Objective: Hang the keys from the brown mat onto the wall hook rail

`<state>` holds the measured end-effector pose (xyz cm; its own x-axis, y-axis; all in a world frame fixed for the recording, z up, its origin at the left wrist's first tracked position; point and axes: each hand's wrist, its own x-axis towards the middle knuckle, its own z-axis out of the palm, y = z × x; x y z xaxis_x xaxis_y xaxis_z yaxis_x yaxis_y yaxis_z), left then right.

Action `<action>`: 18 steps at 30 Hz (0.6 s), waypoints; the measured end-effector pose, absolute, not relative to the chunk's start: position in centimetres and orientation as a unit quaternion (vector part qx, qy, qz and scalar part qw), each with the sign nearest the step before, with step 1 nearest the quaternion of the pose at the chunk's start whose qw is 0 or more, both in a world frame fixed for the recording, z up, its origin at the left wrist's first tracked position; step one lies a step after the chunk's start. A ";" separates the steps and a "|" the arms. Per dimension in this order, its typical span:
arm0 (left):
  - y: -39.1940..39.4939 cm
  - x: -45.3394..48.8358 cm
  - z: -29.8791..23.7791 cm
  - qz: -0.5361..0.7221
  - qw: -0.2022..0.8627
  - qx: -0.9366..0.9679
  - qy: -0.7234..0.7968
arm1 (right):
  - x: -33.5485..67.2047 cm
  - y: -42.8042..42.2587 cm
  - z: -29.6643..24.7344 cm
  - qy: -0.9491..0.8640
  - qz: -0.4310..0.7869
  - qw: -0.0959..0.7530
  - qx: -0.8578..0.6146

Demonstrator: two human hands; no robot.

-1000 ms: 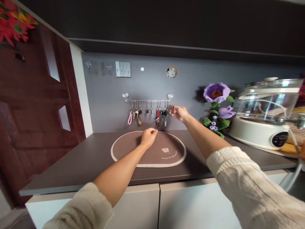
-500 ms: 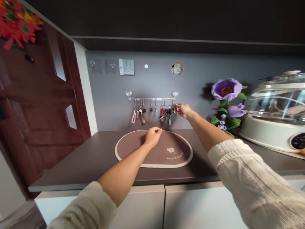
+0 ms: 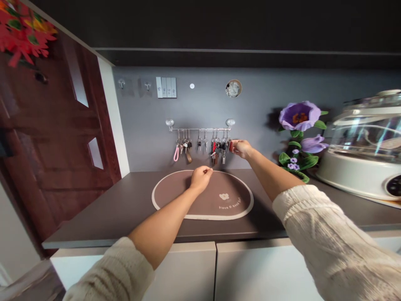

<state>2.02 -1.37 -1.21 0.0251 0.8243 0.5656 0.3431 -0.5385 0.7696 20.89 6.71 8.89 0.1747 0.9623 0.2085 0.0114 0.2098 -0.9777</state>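
At the right end of a wall-mounted key rack (image 3: 200, 129), my right hand (image 3: 242, 148) pinches a small red key fob (image 3: 231, 146). The fob is beside the last hook; the fingers hide whether it hangs there. Several bunches of keys (image 3: 216, 150) dangle from the rack, one with a pink loop (image 3: 176, 153), another with a brown strap (image 3: 188, 156). My left hand (image 3: 201, 179) is closed above the oval brown mat (image 3: 175, 196), below the rack. What its curled fingers hold, if anything, cannot be made out.
Purple artificial flowers (image 3: 299, 117) and a clear-topped white appliance (image 3: 354, 167) stand on the counter (image 3: 125, 217) at right. A dark cabinet (image 3: 200, 29) overhangs the wall. Switches (image 3: 166, 88), clear hooks (image 3: 148, 86) and a round hole (image 3: 233, 88) are above the rack.
In my right hand the red fob has turned to show more of its face, close to the last hook. My left hand stays where it was. The view has shifted slightly.
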 end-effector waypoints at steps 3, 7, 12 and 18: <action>-1.4 2.0 -1.3 0.560 0.233 0.674 0.422 | 20.7 5.8 8.8 -0.473 0.354 0.612 -0.525; -1.7 1.8 -1.2 0.564 0.252 0.669 0.413 | 20.2 3.4 8.5 -0.455 0.330 0.615 -0.553; -3.9 1.0 0.8 0.579 0.296 0.641 0.408 | 18.7 -1.7 7.5 -0.537 0.341 0.604 -0.480; -9.8 -2.5 3.8 0.580 0.262 0.706 0.311 | 16.6 -8.2 6.0 -0.651 0.284 0.609 -0.353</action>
<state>-2.47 -9.80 3.78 0.1341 0.7424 0.6564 0.1352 -0.6699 0.7300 16.61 -8.16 6.00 -0.0099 0.8060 0.5918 0.1136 0.5889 -0.8002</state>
